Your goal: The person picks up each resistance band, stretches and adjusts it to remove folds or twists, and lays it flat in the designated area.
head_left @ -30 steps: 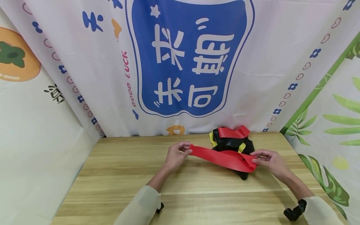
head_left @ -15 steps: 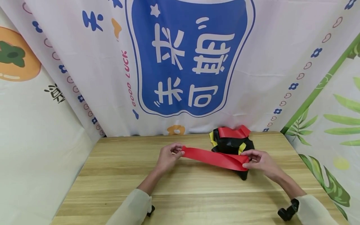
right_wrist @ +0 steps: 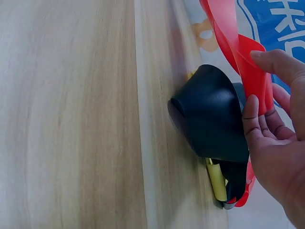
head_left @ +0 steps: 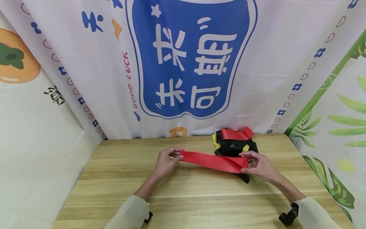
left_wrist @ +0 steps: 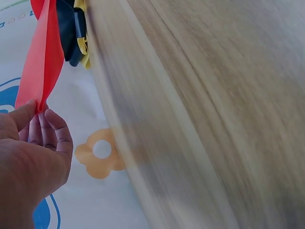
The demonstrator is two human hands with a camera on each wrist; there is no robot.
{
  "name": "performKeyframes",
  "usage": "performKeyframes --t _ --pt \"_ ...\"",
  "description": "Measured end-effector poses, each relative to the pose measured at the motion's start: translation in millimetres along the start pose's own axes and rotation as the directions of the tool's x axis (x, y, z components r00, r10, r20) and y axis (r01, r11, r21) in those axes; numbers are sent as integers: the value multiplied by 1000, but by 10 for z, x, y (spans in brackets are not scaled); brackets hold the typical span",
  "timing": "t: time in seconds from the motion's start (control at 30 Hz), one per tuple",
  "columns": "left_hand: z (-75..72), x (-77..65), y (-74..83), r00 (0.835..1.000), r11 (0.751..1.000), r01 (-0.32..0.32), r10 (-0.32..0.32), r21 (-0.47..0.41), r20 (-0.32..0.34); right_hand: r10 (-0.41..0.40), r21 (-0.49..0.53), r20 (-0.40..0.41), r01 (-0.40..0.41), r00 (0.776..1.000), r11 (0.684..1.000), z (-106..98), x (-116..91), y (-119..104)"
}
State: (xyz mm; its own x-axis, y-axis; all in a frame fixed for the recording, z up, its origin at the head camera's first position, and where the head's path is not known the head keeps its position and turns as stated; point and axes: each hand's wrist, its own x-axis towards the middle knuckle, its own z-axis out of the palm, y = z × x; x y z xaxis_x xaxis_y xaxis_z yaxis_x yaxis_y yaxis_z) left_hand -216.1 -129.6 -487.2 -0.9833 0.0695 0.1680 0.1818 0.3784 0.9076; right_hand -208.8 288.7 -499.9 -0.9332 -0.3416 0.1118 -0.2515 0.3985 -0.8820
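A red resistance band [head_left: 210, 161], flat and smooth, stretches between both hands above the wooden table. My left hand [head_left: 167, 162] pinches its left end between thumb and fingers; in the left wrist view the band [left_wrist: 40, 62] narrows toward that pinch. At the other end, where the band doubles over, my right hand [head_left: 258, 165] grips it with the thumb and fingers. Just behind the band lies a black band [head_left: 230, 146], bunched up with yellow and red strips; the red band hides part of it. The right wrist view shows the black band [right_wrist: 212, 114] curled beside my right fingers.
The wooden table [head_left: 128, 184] runs back to a white printed cloth [head_left: 274, 63] hanging upright along its rear edge. More printed cloth hangs at the left and right sides. A black wrist strap mount [head_left: 288, 216] sits on the right forearm.
Both hands have shifted left, carrying the red band along with them. It stays held at both ends. The black, yellow and red bundle has kept its place.
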Motion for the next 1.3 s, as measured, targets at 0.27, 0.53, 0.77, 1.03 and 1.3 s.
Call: performKeyframes --t 0.27,0.53,0.77,1.03,1.3 --pt "-82 -10 -5 999 999 33 -33 14 -19 -60 -2 -33 60 998 998 46 45 -32" --pt "-150 -27 -35 999 1000 22 -22 -9 -28 -99 53 -63 102 993 993 116 51 -33" --pt "-156 -42 -45 999 1000 17 -18 -16 -30 -103 86 -46 106 994 991 230 62 -69" --pt "-192 -60 -62 999 999 32 -32 -15 -38 -123 35 -49 124 991 992 318 84 -45" --pt "-248 -67 -78 998 999 51 -51 11 -49 -126 35 -46 127 991 991 372 113 -63"
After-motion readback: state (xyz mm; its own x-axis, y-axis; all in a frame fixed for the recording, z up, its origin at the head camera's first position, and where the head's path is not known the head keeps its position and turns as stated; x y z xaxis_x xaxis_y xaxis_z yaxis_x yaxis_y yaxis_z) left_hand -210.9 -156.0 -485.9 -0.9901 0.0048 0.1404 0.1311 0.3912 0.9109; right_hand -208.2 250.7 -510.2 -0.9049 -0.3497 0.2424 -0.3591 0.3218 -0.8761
